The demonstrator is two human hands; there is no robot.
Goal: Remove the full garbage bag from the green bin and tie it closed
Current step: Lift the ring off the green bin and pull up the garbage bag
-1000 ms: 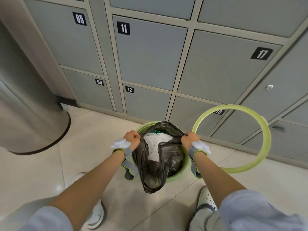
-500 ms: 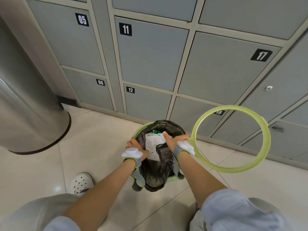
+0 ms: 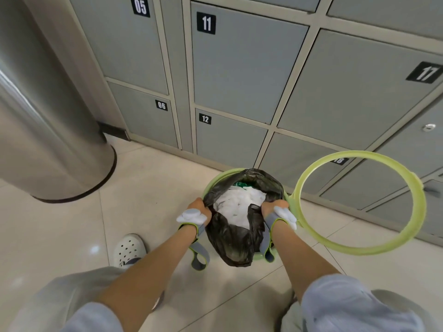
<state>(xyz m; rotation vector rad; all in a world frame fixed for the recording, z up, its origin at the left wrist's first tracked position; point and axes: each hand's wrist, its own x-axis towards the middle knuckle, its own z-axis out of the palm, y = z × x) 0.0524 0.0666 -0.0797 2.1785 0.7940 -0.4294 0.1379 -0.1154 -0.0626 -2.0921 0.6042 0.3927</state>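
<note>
A black garbage bag (image 3: 236,243) sits in the green bin (image 3: 217,178) on the floor by the lockers. Its mouth is open and white crumpled waste (image 3: 239,204) shows inside, with a bit of green at the far side. My left hand (image 3: 200,208) grips the bag's left edge. My right hand (image 3: 272,207) grips the right edge. Both fists are closed on the plastic, with the near flap of the bag hanging over the bin's front. Most of the bin's body is hidden by the bag and my wrists.
The bin's green ring lid (image 3: 359,202) stands swung open to the right, against the grey lockers (image 3: 239,68). A large steel cylinder (image 3: 48,128) stands at left. My white clog (image 3: 129,249) rests on the tiled floor, left of the bin.
My hands went from apart, to close together over the bag, to apart again, each gripping an edge of the bag. The view has shifted right and closer.
</note>
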